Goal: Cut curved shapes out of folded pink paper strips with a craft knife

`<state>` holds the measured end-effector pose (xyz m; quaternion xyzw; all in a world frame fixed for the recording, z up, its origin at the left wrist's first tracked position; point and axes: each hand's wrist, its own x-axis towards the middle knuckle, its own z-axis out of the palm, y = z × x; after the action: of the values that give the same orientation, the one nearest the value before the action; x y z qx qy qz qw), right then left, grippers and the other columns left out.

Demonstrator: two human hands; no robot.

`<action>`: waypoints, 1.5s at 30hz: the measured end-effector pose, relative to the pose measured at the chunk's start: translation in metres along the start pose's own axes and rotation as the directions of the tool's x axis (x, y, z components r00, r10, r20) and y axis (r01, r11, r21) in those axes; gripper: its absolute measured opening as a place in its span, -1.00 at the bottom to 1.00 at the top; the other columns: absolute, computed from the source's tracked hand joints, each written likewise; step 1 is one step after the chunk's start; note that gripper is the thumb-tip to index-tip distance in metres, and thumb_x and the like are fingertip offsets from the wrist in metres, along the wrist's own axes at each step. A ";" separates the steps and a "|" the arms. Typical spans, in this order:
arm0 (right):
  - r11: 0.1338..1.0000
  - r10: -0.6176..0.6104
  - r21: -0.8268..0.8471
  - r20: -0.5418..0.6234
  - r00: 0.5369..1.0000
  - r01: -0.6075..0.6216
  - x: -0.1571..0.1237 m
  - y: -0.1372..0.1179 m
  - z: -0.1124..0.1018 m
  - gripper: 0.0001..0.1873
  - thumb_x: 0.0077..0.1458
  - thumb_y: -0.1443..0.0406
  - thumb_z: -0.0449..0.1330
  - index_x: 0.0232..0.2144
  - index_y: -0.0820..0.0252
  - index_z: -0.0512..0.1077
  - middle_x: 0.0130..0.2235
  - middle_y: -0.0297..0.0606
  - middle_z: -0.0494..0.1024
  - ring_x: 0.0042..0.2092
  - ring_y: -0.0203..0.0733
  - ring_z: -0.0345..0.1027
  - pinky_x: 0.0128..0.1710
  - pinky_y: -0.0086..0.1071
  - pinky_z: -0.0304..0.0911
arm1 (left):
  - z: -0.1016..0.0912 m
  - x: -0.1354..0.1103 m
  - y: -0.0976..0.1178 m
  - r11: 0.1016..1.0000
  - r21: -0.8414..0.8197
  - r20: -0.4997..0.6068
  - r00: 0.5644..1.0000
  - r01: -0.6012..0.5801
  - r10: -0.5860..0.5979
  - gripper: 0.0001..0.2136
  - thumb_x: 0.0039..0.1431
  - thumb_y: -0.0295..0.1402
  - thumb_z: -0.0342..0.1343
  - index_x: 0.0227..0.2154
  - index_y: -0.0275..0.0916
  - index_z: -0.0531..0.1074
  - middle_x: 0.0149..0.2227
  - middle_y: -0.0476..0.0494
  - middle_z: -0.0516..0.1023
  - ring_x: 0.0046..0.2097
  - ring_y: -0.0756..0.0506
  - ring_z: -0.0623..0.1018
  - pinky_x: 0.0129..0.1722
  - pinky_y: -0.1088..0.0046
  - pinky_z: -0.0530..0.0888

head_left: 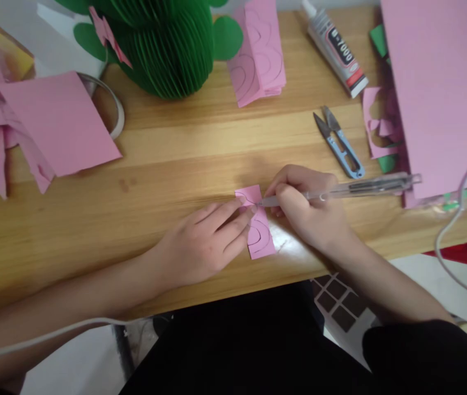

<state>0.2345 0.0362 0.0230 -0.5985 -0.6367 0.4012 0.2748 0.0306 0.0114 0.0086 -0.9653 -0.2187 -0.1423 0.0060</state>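
A small pink paper strip [263, 247] with curved pen lines lies flat on the wooden table near its front edge. My left hand [206, 241] rests on it with fingers stretched out, the fingertips pressing the strip's left side. In my right hand [309, 208] is a clear pen [365, 186], gripped between thumb and fingers. Its tip touches the right side of the strip, close to my left fingertips. Part of the strip's middle is hidden under those fingers.
Thread snips [342, 145] and a glue tube [338, 52] lie beyond my right hand. Folded pink paper [260, 55] stands near a green honeycomb paper piece [167, 49]. Pink sheets [439, 99] lie right, pink paper [61, 120] and a tape roll [118, 118] left. A white cable [449, 233] hangs right.
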 end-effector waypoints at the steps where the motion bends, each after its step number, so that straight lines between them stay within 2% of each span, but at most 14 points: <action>1: 1.000 0.003 -0.013 0.012 1.000 -0.003 -0.001 -0.001 -0.001 -0.75 -0.01 0.46 0.06 -0.65 0.13 0.31 -0.64 -0.40 0.37 -0.58 -0.32 0.22 -0.57 -0.39 0.12 | 0.000 0.000 0.000 1.000 0.004 -0.005 1.000 0.003 -0.003 -0.74 0.33 -0.58 -0.08 -0.14 -0.39 0.53 -0.01 -0.19 0.62 0.02 -0.22 0.58 -0.09 0.34 0.53; 5: 1.000 -0.007 -0.008 0.038 0.999 0.007 -0.006 -0.001 -0.003 -0.78 0.04 0.44 0.07 -0.58 0.15 0.37 -0.58 -0.39 0.45 -0.54 -0.32 0.30 -0.53 -0.41 0.17 | 0.000 0.001 0.000 1.000 0.013 -0.027 1.000 -0.007 0.007 -0.75 0.31 -0.59 -0.06 -0.13 -0.40 0.53 -0.03 -0.19 0.63 -0.02 -0.21 0.60 -0.11 0.33 0.55; 8: 1.000 -0.024 0.016 0.002 1.000 0.024 -0.011 0.001 -0.001 -0.77 0.06 0.45 0.05 -0.57 0.15 0.39 -0.56 -0.39 0.47 -0.52 -0.32 0.33 -0.49 -0.41 0.21 | 0.000 0.001 0.000 1.000 0.024 -0.025 0.999 -0.019 0.020 -0.74 0.32 -0.59 -0.07 -0.12 -0.43 0.53 -0.02 -0.22 0.62 -0.02 -0.22 0.60 -0.13 0.32 0.55; 13: 0.999 -0.025 0.031 -0.050 0.998 0.026 -0.016 0.003 0.002 -0.77 0.05 0.46 0.04 -0.55 0.17 0.41 -0.57 -0.38 0.47 -0.53 -0.33 0.32 -0.52 -0.42 0.19 | -0.001 0.000 0.000 0.999 0.041 -0.009 1.000 -0.025 0.025 -0.72 0.33 -0.58 -0.10 -0.09 -0.41 0.51 -0.01 -0.21 0.62 -0.01 -0.21 0.59 -0.11 0.31 0.54; 22: 0.997 -0.031 0.071 -0.071 0.997 0.036 -0.018 0.007 0.003 -0.76 0.04 0.48 0.03 -0.56 0.17 0.41 -0.56 -0.34 0.48 -0.52 -0.31 0.32 -0.53 -0.40 0.20 | -0.002 0.001 0.000 0.998 0.052 0.002 1.000 -0.021 0.021 -0.72 0.35 -0.58 -0.12 -0.10 -0.40 0.50 0.00 -0.16 0.62 -0.03 -0.20 0.61 -0.16 0.34 0.54; 38: 0.995 -0.087 0.045 -0.077 0.993 0.090 -0.022 0.007 0.003 -0.75 0.03 0.46 0.03 -0.57 0.19 0.43 -0.57 -0.32 0.49 -0.54 -0.33 0.32 -0.55 -0.41 0.19 | -0.003 0.003 -0.001 0.999 0.033 0.006 1.000 -0.025 0.025 -0.74 0.32 -0.60 -0.09 -0.13 -0.41 0.50 0.01 -0.19 0.61 -0.02 -0.22 0.61 -0.19 0.32 0.54; 45: 0.992 -0.121 0.036 -0.069 0.990 0.124 -0.021 0.006 0.003 -0.75 0.00 0.48 0.03 -0.61 0.15 0.39 -0.60 -0.35 0.48 -0.58 -0.36 0.27 -0.59 -0.45 0.17 | -0.003 0.003 0.000 0.998 0.055 0.000 1.000 -0.015 0.015 -0.73 0.34 -0.58 -0.11 -0.14 -0.36 0.52 -0.01 -0.12 0.63 -0.01 -0.19 0.60 -0.16 0.36 0.52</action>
<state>0.2380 0.0146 0.0196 -0.5657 -0.6543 0.3761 0.3322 0.0326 0.0127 0.0125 -0.9664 -0.2153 -0.1362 0.0335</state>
